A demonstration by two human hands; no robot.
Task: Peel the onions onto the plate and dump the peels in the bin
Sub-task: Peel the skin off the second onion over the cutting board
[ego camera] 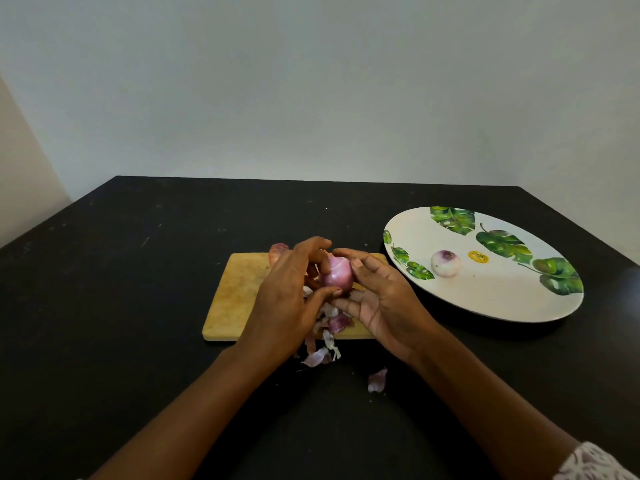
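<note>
Left hand [287, 292] and right hand [381, 299]: both curled round one pink onion [335, 276] held just above the cutting board [235, 289], fingertips pinching at its skin. It looks nearly bare. Peeled onion [446, 262]: one, on the plate [485, 306] to the right of the board. Unpeeled onion [277, 252]: one, at the board's far edge, half hidden behind the left hand. Peels [329, 327]: heaped at the board's near edge, spilling onto the desk [138, 271], with a stray peel [377, 380] just beyond. No bin in view. Outstanding, by judgement: finish this onion, peel the last, dump the peels.

a black table [138, 306] stands against plain pale grey walls [311, 81].
</note>
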